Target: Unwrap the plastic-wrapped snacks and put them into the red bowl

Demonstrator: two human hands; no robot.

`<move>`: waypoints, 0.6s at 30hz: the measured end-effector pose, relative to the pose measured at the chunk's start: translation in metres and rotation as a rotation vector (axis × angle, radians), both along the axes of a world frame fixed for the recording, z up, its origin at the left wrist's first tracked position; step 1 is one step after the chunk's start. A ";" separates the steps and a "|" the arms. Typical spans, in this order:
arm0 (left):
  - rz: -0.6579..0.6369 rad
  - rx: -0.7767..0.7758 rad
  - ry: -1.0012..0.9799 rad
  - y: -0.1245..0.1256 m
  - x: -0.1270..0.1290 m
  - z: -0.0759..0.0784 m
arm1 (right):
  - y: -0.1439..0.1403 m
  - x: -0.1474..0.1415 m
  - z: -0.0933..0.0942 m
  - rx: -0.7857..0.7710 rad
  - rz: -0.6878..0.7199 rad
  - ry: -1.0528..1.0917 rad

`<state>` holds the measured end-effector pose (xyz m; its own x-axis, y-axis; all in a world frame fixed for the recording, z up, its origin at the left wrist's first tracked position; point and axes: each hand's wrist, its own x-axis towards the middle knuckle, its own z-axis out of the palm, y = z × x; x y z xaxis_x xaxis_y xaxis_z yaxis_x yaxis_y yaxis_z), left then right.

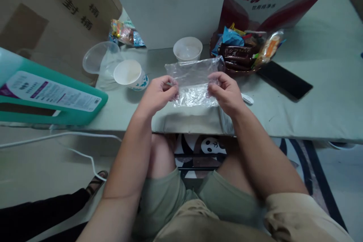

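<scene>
A clear, crinkled plastic bag is stretched between my two hands above the front of the table. My left hand pinches its left side between thumb and fingers. On the right side, my right hand grips it in the same way. Just behind the bag stands a white translucent bowl, its lower part partly covered. To the left of my left hand, a paper cup with a blue pattern leans toward me. A white object lies beside my right hand, mostly hidden.
A basket of wrapped snacks and a black phone are at the right. Clear plastic lids and a jug of green liquid stand left. Large boxes line the back. A white cable hangs near another person's foot.
</scene>
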<state>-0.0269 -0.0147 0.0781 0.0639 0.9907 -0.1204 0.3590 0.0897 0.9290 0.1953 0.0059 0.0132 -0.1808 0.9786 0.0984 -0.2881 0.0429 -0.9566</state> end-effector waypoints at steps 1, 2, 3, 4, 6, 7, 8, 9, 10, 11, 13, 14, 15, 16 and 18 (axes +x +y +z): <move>0.028 -0.010 0.018 0.001 0.000 0.001 | 0.000 -0.001 0.000 0.002 -0.008 -0.005; 0.054 -0.014 0.019 0.003 0.002 0.001 | 0.000 -0.002 0.000 0.000 -0.012 -0.017; 0.071 -0.016 -0.002 0.004 0.004 0.000 | 0.000 -0.004 0.000 -0.006 -0.013 -0.032; 0.074 -0.017 -0.046 0.005 0.007 -0.003 | 0.001 -0.005 -0.001 -0.017 -0.010 -0.046; 0.063 -0.025 -0.186 0.009 0.016 -0.008 | 0.002 -0.006 -0.003 -0.038 -0.015 -0.046; 0.060 -0.033 -0.266 0.012 0.021 -0.011 | 0.003 -0.005 -0.004 -0.042 -0.021 -0.034; 0.061 -0.045 -0.339 0.014 0.026 -0.014 | 0.003 -0.003 -0.004 -0.041 -0.035 -0.019; 0.061 -0.059 -0.402 0.018 0.029 -0.017 | 0.003 -0.001 -0.004 -0.039 -0.054 -0.004; 0.057 -0.078 -0.454 0.021 0.032 -0.019 | 0.003 0.003 -0.003 -0.039 -0.069 0.009; 0.039 -0.107 -0.491 0.024 0.033 -0.021 | 0.003 0.006 -0.002 -0.040 -0.075 0.016; -0.033 -0.183 -0.510 0.031 0.031 -0.024 | 0.003 0.013 0.000 -0.034 -0.062 0.015; -0.066 -0.210 -0.494 0.035 0.029 -0.025 | 0.003 0.015 0.001 -0.020 -0.056 0.004; -0.094 -0.224 -0.456 0.038 0.027 -0.026 | 0.004 0.017 0.001 0.000 -0.058 -0.022; -0.119 -0.218 -0.399 0.042 0.025 -0.026 | 0.006 0.017 0.000 0.023 -0.075 -0.067; -0.140 -0.145 -0.262 0.050 0.020 -0.023 | 0.011 0.014 -0.003 0.068 -0.154 -0.170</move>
